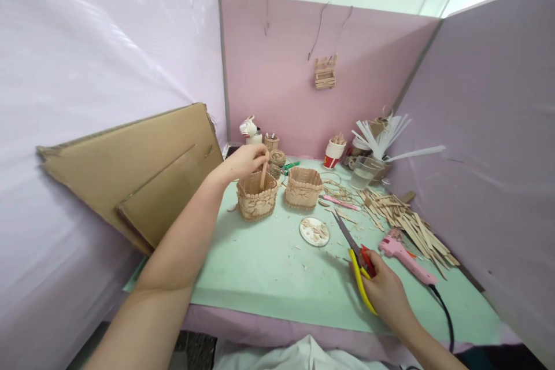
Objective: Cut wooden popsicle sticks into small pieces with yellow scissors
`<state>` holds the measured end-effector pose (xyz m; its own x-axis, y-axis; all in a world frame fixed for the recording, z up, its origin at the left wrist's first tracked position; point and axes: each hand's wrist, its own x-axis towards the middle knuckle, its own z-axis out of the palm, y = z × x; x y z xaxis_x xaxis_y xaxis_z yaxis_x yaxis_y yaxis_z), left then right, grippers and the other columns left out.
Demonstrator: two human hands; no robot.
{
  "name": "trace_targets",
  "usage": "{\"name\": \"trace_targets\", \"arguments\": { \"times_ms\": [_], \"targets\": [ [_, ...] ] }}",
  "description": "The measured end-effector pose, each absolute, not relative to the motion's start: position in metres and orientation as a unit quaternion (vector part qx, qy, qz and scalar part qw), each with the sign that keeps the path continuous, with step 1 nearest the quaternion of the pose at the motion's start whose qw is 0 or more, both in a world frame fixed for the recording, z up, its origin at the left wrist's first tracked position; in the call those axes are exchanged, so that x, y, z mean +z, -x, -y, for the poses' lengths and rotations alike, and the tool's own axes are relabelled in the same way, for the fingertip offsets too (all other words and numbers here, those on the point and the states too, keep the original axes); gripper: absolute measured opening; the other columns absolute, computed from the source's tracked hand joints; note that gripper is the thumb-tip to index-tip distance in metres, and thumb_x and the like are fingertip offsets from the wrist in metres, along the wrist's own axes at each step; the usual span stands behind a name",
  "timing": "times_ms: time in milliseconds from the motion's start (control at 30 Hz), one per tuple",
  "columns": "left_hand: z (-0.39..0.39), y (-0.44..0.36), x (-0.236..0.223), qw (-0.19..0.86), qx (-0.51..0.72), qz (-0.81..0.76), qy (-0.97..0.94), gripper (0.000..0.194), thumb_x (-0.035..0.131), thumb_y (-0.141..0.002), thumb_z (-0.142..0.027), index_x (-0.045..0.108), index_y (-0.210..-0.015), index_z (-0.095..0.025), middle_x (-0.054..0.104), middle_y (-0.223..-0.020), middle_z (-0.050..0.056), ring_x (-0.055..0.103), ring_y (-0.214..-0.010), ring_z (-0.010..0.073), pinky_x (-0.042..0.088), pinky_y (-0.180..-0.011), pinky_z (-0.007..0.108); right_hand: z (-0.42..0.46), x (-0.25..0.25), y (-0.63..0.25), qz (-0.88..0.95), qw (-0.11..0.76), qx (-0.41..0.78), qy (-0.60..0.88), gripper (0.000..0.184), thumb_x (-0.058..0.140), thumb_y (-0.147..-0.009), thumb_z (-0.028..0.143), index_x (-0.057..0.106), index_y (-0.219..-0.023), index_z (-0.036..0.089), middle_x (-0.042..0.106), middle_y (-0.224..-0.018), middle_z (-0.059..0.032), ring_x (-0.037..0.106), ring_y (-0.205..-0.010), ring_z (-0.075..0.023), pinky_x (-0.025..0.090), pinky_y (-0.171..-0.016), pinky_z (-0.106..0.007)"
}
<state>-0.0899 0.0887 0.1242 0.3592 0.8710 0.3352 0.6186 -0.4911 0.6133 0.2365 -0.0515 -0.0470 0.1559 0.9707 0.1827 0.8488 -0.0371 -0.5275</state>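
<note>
My left hand (249, 160) pinches a flat wooden craft stick (263, 176), its lower end dipping into the left small wooden basket (257, 203). A second basket (303, 189) of similar make stands just to the right. Both have overlapping wood chips on their sides. In my right hand (385, 288) is a pair of scissors (356, 251) with yellow and red handles, the blades pointing up and left over the table. Left of the scissors lies a round white dish (314, 232) with small wood chips on it.
A pink glue gun (407, 258) with a black cord lies at the right, beside a heap of wooden sticks (416, 222). Farther back are a red-and-white cup (333, 155), a clear plastic cup (365, 172) and twine rolls (277, 158). Cardboard sheets (143, 167) lean at the left.
</note>
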Motion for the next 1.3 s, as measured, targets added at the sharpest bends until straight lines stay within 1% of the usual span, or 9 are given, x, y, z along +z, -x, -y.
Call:
{"name": "trace_targets", "arguments": {
  "times_ms": [100,167,300,433,500,567,667,1067,1300],
  "targets": [
    [-0.068,0.076,0.135,0.297,0.426,-0.397,-0.756,0.015,0.044,-0.081,-0.032,0.05,-0.082,-0.018,0.061,-0.073,0.001,0.06,-0.071,0.0136,0.046,-0.061,0.026,0.052,-0.046,-0.236,0.632,0.272,0.114,0.717,0.014,0.048,-0.072,0.036,0.043,-0.077,0.023,0.057,-0.067,0.001,0.048,-0.054,-0.0156,0.035,-0.052,-0.023],
    [-0.052,0.059,0.138,0.37,0.452,-0.351,-0.732,0.014,0.045,-0.081,-0.032,0.048,-0.083,-0.019,0.059,-0.069,-0.001,0.06,-0.066,0.0126,0.044,-0.054,0.023,0.053,-0.043,-0.234,0.628,0.279,0.112,0.718,0.015,0.049,-0.072,0.037,0.044,-0.075,0.023,0.057,-0.067,0.0011,0.048,-0.055,-0.0154,0.034,-0.052,-0.023],
    [-0.022,0.012,0.116,0.537,0.363,-0.311,-0.695,0.017,0.052,-0.078,-0.034,0.048,-0.079,-0.017,0.058,-0.061,0.0,0.058,-0.054,0.0115,0.039,-0.04,0.018,0.052,-0.039,-0.232,0.627,0.298,0.12,0.709,0.014,0.049,-0.072,0.035,0.043,-0.072,0.022,0.054,-0.064,0.0019,0.046,-0.055,-0.0146,0.031,-0.052,-0.023],
    [0.003,-0.031,0.057,0.637,0.232,-0.318,-0.662,0.023,0.052,-0.077,-0.039,0.046,-0.074,-0.018,0.056,-0.055,-0.002,0.053,-0.043,0.0088,0.039,-0.035,0.017,0.052,-0.035,-0.233,0.601,0.349,0.154,0.703,0.017,0.053,-0.071,0.036,0.043,-0.071,0.021,0.052,-0.065,0.0021,0.044,-0.056,-0.0136,0.031,-0.053,-0.023],
    [0.014,-0.046,0.025,0.661,0.203,-0.328,-0.644,0.027,0.051,-0.077,-0.043,0.044,-0.07,-0.018,0.055,-0.052,-0.002,0.047,-0.036,0.0067,0.037,-0.032,0.016,0.055,-0.029,-0.231,0.583,0.389,0.215,0.68,0.021,0.054,-0.072,0.038,0.043,-0.07,0.021,0.05,-0.064,0.0023,0.044,-0.057,-0.0131,0.033,-0.053,-0.023],
    [0.023,-0.054,0.001,0.678,0.191,-0.343,-0.621,0.029,0.05,-0.076,-0.046,0.044,-0.071,-0.018,0.057,-0.053,-0.001,0.05,-0.038,0.0087,0.04,-0.033,0.018,0.06,-0.019,-0.226,0.559,0.423,0.31,0.642,0.024,0.053,-0.074,0.042,0.043,-0.073,0.02,0.05,-0.065,0.0026,0.044,-0.056,-0.0117,0.034,-0.051,-0.022],
    [0.031,-0.057,-0.018,0.674,0.19,-0.369,-0.612,0.031,0.05,-0.076,-0.048,0.045,-0.072,-0.018,0.059,-0.053,0.0,0.052,-0.037,0.0103,0.04,-0.033,0.019,0.067,-0.005,-0.218,0.536,0.415,0.403,0.615,0.028,0.057,-0.072,0.046,0.045,-0.074,0.02,0.047,-0.06,0.0044,0.041,-0.05,-0.0098,0.033,-0.046,-0.021],
    [0.033,-0.055,-0.023,0.714,0.216,-0.356,-0.563,0.024,0.06,-0.071,-0.038,0.051,-0.076,-0.016,0.061,-0.061,0.001,0.061,-0.055,0.0137,0.051,-0.051,0.026,0.065,0.003,-0.207,0.519,0.421,0.424,0.611,0.021,0.057,-0.067,0.035,0.044,-0.073,0.02,0.055,-0.067,0.0018,0.05,-0.059,-0.012,0.039,-0.054,-0.023],
    [0.031,-0.051,-0.014,0.726,0.204,-0.347,-0.557,0.029,0.062,-0.069,-0.042,0.05,-0.077,-0.016,0.061,-0.061,0.001,0.061,-0.052,0.0141,0.048,-0.045,0.024,0.055,0.0,-0.21,0.514,0.434,0.424,0.607,0.015,0.053,-0.069,0.03,0.042,-0.07,0.02,0.053,-0.062,0.0055,0.039,-0.046,-0.0074,0.031,-0.046,-0.021]
  ]
}}
